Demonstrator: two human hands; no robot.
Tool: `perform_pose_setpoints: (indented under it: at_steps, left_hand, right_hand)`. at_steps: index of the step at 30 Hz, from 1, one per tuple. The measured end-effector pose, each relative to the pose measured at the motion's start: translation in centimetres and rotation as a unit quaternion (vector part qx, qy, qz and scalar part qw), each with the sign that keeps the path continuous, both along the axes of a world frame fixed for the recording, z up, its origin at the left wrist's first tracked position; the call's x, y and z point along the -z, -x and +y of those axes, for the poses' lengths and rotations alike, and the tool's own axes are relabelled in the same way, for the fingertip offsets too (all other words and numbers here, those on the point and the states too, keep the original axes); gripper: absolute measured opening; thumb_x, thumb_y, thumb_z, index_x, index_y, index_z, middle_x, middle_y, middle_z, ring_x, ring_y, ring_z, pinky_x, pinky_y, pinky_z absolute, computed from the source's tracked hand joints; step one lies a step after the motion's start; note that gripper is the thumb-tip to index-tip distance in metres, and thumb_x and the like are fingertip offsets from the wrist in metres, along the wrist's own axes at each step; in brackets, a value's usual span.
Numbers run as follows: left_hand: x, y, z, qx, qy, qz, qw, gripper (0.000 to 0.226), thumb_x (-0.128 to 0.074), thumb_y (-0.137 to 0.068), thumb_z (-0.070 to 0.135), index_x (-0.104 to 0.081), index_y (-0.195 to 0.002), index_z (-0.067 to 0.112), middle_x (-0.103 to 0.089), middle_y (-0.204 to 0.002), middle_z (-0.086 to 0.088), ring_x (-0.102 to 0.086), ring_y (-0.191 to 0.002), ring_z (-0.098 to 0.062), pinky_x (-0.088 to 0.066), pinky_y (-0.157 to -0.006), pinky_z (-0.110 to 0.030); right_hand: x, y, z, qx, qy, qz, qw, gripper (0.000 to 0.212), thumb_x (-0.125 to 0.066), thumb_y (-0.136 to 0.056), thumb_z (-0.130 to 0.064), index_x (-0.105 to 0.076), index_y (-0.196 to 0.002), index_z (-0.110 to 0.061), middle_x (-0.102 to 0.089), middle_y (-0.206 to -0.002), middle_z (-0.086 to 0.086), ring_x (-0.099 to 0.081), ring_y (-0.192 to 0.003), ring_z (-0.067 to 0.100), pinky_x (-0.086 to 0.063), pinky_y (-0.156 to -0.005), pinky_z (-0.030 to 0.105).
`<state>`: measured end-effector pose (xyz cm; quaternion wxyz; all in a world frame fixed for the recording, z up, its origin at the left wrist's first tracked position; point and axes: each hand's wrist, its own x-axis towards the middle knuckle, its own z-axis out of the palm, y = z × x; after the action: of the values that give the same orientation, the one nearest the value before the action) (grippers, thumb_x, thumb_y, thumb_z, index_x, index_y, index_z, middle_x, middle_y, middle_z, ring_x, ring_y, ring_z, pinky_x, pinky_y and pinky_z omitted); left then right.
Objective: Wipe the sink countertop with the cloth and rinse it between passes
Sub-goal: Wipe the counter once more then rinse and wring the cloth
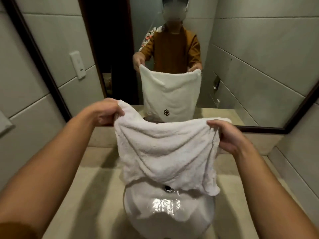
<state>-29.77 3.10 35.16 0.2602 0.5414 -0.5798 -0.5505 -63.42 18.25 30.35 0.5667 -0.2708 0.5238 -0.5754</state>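
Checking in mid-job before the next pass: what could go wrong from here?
The cloth hangs spread between the left hand and right hand, pinched only at its top corners; a slip could drop it into the wet sink basin. It also hides the back of the countertop, so the next wipe may start blind.

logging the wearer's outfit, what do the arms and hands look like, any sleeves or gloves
Both hands, left and right, are bare: no gloves, rings or watch visible. The forearms are uncovered too. The mirror shows short brown sleeves, one shoulder with a floral patch.
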Motion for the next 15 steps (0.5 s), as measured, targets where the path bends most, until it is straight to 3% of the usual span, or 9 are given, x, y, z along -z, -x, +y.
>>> perform_pose_setpoints:
  at_steps: [3,7,9,12,15]
  left_hand:
    - [-1.5,-2.1,-0.9,-0.002,0.022,-0.069,0.997,0.025,-0.056,-0.089,-0.008,-0.058,-0.114,-0.005,-0.065,-0.112,-0.026,-0.066,-0.101,-0.038,-0.055,-0.085,-0.051]
    - [-3.6,-3.0,-0.8,-0.067,0.095,-0.142,0.983,0.018,-0.072,-0.083,0.005,-0.06,-0.095,0.0,-0.062,-0.083,-0.013,-0.06,-0.07,-0.024,-0.056,-0.053,-0.032]
    - [-4.6,-2.8,-1.0,-0.094,0.115,-0.091,0.985,0.01,-0.073,-0.082,0.005,-0.064,-0.086,0.002,-0.064,-0.082,-0.013,-0.059,-0.067,-0.022,-0.055,-0.046,-0.024]
    - [-4.8,-2.6,-1.4,-0.136,0.104,0.033,0.985,0.022,-0.071,-0.082,0.003,-0.067,-0.103,-0.002,-0.067,-0.091,-0.013,-0.062,-0.071,-0.02,-0.057,-0.052,-0.024]
    - [-4.7,-1.6,-1.3,-0.149,0.14,0.094,0.974,0.015,-0.069,-0.083,0.0,-0.065,-0.098,0.003,-0.066,-0.097,-0.015,-0.064,-0.073,-0.019,-0.059,-0.054,-0.026]
  right_hand:
    - [-1.9,2.3,0.3,-0.002,-0.019,0.054,0.998,0.012,-0.054,-0.094,-0.004,-0.064,-0.087,-0.003,-0.073,-0.069,0.007,-0.071,-0.061,0.017,-0.058,-0.055,0.025]
    - [-3.3,4.4,0.5,-0.004,-0.028,0.089,0.996,0.014,-0.059,-0.09,-0.001,-0.066,-0.103,0.002,-0.076,-0.079,0.008,-0.073,-0.069,0.017,-0.061,-0.062,0.027]
    - [-3.9,5.3,0.6,-0.003,-0.035,0.099,0.994,0.016,-0.062,-0.089,-0.003,-0.066,-0.104,0.001,-0.076,-0.081,0.008,-0.073,-0.069,0.017,-0.061,-0.062,0.028]
    - [-4.5,6.5,1.0,-0.019,-0.063,0.127,0.99,0.015,-0.066,-0.085,-0.005,-0.068,-0.099,-0.001,-0.076,-0.079,0.008,-0.073,-0.065,0.017,-0.059,-0.056,0.028]
    - [-4.3,7.6,1.2,-0.03,-0.108,0.168,0.979,0.044,-0.078,-0.067,-0.015,-0.068,-0.109,-0.005,-0.075,-0.084,0.007,-0.07,-0.072,0.021,-0.059,-0.065,0.033]
